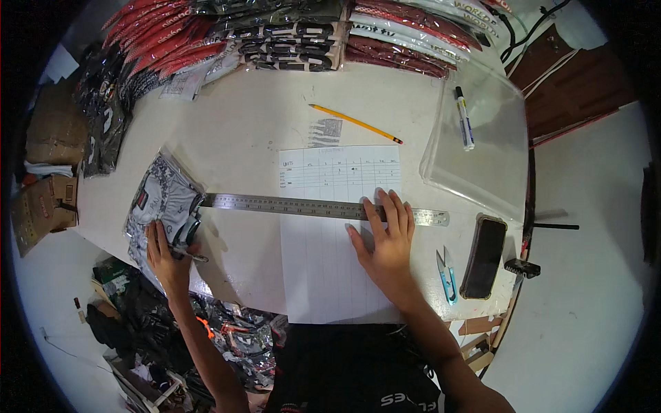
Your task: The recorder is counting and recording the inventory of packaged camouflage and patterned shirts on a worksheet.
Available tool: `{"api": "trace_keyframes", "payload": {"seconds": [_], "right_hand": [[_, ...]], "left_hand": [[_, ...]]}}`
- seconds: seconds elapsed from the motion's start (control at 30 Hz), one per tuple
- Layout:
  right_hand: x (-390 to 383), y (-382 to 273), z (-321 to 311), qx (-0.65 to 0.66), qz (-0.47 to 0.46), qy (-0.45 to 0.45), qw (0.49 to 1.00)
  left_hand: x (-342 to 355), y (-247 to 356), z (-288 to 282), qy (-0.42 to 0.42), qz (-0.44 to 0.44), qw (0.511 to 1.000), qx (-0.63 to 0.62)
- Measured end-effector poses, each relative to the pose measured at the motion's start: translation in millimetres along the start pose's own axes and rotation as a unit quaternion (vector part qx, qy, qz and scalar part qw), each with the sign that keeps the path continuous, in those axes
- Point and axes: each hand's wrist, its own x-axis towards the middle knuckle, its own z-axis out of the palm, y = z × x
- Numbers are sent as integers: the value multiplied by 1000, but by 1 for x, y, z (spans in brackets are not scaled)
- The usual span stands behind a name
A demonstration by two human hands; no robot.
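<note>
The steel ruler crosses a paper chart by the near edge of the table; the right hand, its grip wide over it, should press evenly. Leftmost, the left hand touches a bagged garment, grip unclear.

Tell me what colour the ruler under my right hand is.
The ruler is silver-grey with dark markings, seen best in the head view.

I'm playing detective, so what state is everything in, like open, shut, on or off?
Thread snips: blades open
Smartphone: face up, screen dark
Marker: capped
Pencil: sharpened, lying down
Steel ruler: flat, right hand on it
Paper chart: partly filled in
Gray patterned garment: folded, bagged in plastic
Stacked garments: folded, bagged
</note>
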Motion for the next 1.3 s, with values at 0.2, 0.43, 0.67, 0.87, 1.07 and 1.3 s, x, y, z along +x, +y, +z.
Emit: {"api": "trace_keyframes", "payload": {"seconds": [0.2,0.43,0.67,0.87,1.07,1.3], "right_hand": [[4,-8,5,7,-21,-1,1000],[-3,3,0,-2,-36,-5,999],[-4,1,8,-41,-21,-24,999],[-1,-3,9,-62,-20,-28,997],[0,0,6,-75,-33,-15,996],[-2,-10,14,-28,-30,-4,999]], "left_hand": [[-3,-44,-18,-6,-71,992,-104],[-51,24,17,86,87,974,-193],[-107,118,-34,-54,93,971,-215],[-128,149,-38,-76,85,942,-314],[-123,156,-39,-89,113,925,-350],[-111,92,-49,-10,-59,973,-223]]}}
